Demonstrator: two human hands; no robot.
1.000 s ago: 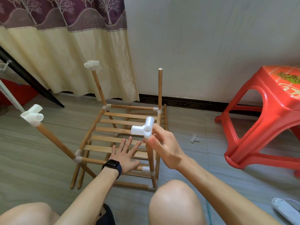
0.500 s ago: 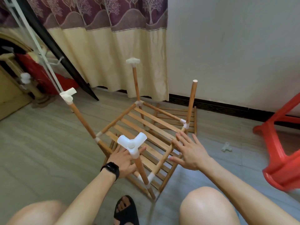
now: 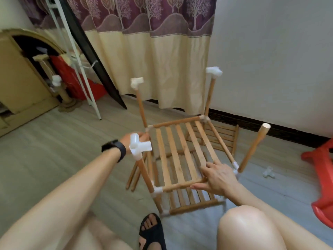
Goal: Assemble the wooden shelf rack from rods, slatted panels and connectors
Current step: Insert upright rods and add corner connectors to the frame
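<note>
The part-built wooden rack (image 3: 180,152) stands on the floor in front of me, its upper slatted panel framed by rods and white joints. Three upright rods carry white connectors: near left (image 3: 139,146), far left (image 3: 137,83), far right (image 3: 213,71). The near-right upright rod (image 3: 254,148) has a bare tip. My left hand (image 3: 142,137), partly hidden behind the near-left connector, grips the panel's left side near its far corner. My right hand (image 3: 219,177) holds the panel's front rail, fingers over the slats and thumb under. A loose connector (image 3: 268,172) lies on the floor to the right.
Another slatted panel (image 3: 228,135) lies flat on the floor behind the rack, near the wall. A red plastic stool (image 3: 322,179) is at the right edge. Curtain (image 3: 153,60), a black pole and a white stand are at the back left. My knees and sandalled foot (image 3: 152,231) are below.
The rack has turned so the bare-tipped rod now stands at the near right. My right hand moved from the connector to the front rail. My view swung left.
</note>
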